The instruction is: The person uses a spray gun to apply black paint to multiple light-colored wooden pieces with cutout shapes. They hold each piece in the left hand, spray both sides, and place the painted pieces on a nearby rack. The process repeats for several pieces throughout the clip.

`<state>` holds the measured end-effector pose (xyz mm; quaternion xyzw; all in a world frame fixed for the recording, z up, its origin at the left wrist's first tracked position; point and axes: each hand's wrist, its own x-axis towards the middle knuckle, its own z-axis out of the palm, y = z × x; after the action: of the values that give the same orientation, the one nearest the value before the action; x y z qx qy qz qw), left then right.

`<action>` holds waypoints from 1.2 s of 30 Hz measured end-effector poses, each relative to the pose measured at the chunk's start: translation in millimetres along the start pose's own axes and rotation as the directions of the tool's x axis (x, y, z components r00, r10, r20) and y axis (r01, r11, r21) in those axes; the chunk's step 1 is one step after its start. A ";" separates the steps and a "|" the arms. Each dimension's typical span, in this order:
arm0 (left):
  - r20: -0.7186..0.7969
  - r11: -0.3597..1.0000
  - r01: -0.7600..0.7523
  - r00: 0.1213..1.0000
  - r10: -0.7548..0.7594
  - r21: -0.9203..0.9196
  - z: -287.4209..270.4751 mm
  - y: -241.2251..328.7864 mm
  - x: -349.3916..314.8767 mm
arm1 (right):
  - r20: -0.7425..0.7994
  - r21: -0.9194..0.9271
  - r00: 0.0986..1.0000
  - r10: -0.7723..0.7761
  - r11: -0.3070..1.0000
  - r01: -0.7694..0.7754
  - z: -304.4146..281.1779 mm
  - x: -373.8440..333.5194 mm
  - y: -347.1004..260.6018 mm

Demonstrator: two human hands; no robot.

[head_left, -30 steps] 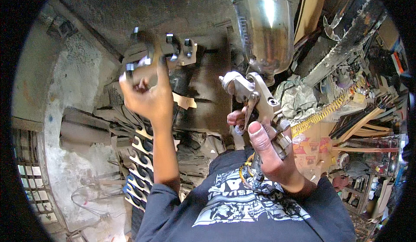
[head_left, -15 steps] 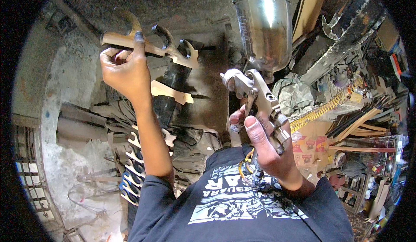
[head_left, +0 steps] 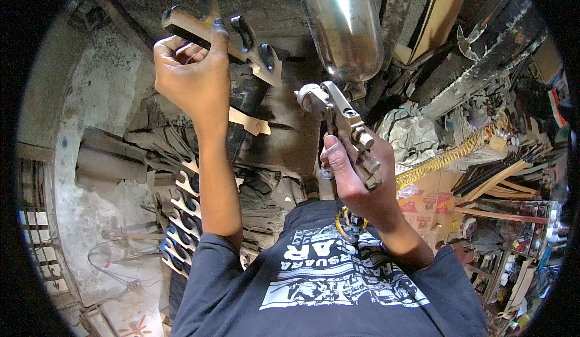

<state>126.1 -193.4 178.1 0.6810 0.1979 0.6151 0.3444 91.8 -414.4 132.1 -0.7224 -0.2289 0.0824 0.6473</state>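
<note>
My left hand [head_left: 198, 77], raised at the upper left, is closed round one end of a wooden piece with curved hooks [head_left: 188, 26]. Parts of this piece are dark and parts pale; its hooked end points right. In my right hand [head_left: 370, 193] is a metal spray gun [head_left: 345, 109], its nozzle end turned to the upper left. A shiny metal cup [head_left: 343, 34] sits on top of the gun, its upper edge cut by the frame. Fingers behind the gun are partly hidden. Beyond my left wrist lies a pale cut wooden piece [head_left: 251, 122].
A yellow coiled hose [head_left: 444, 160] runs right from behind my right hand. Several hook-shaped pieces [head_left: 179, 231] stand in a row left of my left forearm. Crumpled grey sheeting [head_left: 412, 133] and wood strips [head_left: 504, 183] crowd the right side. A stained wall [head_left: 115, 216] stands at left.
My left hand has moved up and right with the wooden piece, which is tilted more and shows a darker side. The spray gun and my right hand have shifted left and slightly up.
</note>
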 end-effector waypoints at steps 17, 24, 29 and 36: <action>0.461 0.715 0.196 0.866 0.195 -0.671 -134.1 -119.2 49.1 | -0.014 0.242 0.986 0.167 0.957 -0.159 -49.3 1.6 -1.5; 0.456 0.682 0.230 0.873 0.170 -0.694 -147.5 -126.3 51.9 | 0.015 0.181 0.997 0.075 0.981 -0.077 -52.2 -0.6 -25.9; 0.415 0.668 0.173 0.883 0.221 -0.723 -150.1 -121.5 55.9 | 0.080 0.116 0.988 0.130 0.983 -0.139 -62.9 -15.2 -40.5; 0.407 0.637 0.183 0.886 0.223 -0.749 -155.3 -106.2 59.7 | 0.037 0.253 0.987 0.156 0.954 -0.160 -69.0 -1.1 -43.8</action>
<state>1.1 -44.3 145.2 0.5966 -0.1790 0.4626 0.6309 109.7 -474.2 184.7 -0.6484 -0.1633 0.1685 0.7242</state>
